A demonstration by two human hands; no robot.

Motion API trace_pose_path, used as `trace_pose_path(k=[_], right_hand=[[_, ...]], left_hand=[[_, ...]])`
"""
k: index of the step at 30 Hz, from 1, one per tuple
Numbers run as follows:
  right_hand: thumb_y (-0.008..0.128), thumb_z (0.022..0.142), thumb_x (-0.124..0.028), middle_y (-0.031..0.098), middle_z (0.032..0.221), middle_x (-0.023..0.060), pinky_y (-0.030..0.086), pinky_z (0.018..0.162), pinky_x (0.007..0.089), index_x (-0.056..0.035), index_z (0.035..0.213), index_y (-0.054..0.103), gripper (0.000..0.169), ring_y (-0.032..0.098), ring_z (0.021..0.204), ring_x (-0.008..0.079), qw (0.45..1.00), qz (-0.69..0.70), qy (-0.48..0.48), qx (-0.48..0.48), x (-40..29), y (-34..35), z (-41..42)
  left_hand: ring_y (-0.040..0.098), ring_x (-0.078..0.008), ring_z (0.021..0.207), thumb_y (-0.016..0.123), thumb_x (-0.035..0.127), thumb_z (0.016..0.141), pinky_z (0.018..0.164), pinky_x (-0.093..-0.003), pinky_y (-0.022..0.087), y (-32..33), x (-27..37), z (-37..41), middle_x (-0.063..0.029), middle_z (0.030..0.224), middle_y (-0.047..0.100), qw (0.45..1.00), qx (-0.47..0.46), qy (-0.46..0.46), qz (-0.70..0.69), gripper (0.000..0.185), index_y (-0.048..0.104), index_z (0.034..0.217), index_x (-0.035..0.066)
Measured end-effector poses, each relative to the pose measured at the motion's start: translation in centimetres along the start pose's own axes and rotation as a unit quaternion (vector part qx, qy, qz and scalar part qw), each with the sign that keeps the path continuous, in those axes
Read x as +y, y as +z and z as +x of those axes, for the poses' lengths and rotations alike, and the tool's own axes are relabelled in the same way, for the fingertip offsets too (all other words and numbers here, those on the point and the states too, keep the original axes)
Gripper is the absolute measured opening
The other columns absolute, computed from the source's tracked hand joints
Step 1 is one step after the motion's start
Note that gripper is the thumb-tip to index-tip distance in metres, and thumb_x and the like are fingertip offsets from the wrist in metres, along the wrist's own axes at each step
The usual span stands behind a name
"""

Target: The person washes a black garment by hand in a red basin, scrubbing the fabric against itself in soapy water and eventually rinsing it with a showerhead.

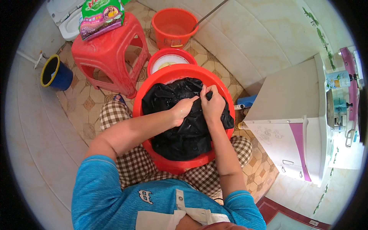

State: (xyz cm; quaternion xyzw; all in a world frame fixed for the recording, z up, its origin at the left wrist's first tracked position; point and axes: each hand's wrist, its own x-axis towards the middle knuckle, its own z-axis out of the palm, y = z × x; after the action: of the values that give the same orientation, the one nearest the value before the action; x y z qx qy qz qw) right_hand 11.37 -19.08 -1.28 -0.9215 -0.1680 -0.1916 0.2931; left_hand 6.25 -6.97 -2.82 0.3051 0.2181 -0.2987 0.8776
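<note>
Wet black cloth [181, 143] fills most of a large red plastic basin [184, 164] between my knees. My right hand [212, 103] is closed in a fist over the far right part of the cloth, and a fold of it shows between the fingers. Just to the left, my left hand [184, 109] lies against the cloth with its thumb stretched toward the right hand. Its fingers are hidden, but it appears to grip the cloth. A little foam shows along the basin's far inner wall.
Beyond the basin stand a smaller red basin [191, 59] with whitish suds and an orange-red bucket [175, 24]. A red plastic stool [106, 50] bears a detergent bag [102, 21]. At left is a blue bin [61, 77]; at right, a white cabinet [279, 138].
</note>
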Motion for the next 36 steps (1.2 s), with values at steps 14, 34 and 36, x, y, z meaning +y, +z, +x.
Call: trace_pose_path(k=[14,34,36], right_hand=[[0.073,0.081,-0.017,0.055,0.066,0.0116,0.046,0.058,0.0400,-0.0088,0.074,0.054,0.022,0.059,0.066,0.0318,0.997,0.080,-0.009,-0.009,0.0,0.5,-0.7],[0.066,0.094,-0.029,0.065,0.094,0.0019,0.044,0.089,0.0281,-0.0042,0.089,0.066,0.025,0.057,0.093,0.0117,0.852,0.396,0.233,-0.251,3.5,-3.6,2.4],[0.074,0.086,-0.030,0.065,0.097,0.0024,0.044,0.089,0.0287,-0.0034,0.096,0.068,0.029,0.058,0.094,0.0125,0.833,0.413,0.260,-0.260,4.0,-5.0,3.0]], left_hand=[[0.065,-0.0177,0.086,0.057,0.037,0.097,0.078,-0.0326,0.052,-0.8,0.0,0.7,-0.0058,0.100,0.069,0.995,0.047,0.026,0.083,0.034,0.068,0.107,0.007],[0.051,-0.0091,0.069,0.047,0.057,0.097,0.062,-0.0226,0.040,-3.1,5.7,1.3,-0.0002,0.073,0.057,0.940,-0.012,0.165,0.297,0.054,0.062,0.078,0.009],[0.051,-0.0081,0.069,0.046,0.059,0.097,0.060,-0.0216,0.039,-3.8,5.8,1.4,0.0005,0.073,0.057,0.946,-0.008,0.150,0.288,0.054,0.062,0.081,0.010]])
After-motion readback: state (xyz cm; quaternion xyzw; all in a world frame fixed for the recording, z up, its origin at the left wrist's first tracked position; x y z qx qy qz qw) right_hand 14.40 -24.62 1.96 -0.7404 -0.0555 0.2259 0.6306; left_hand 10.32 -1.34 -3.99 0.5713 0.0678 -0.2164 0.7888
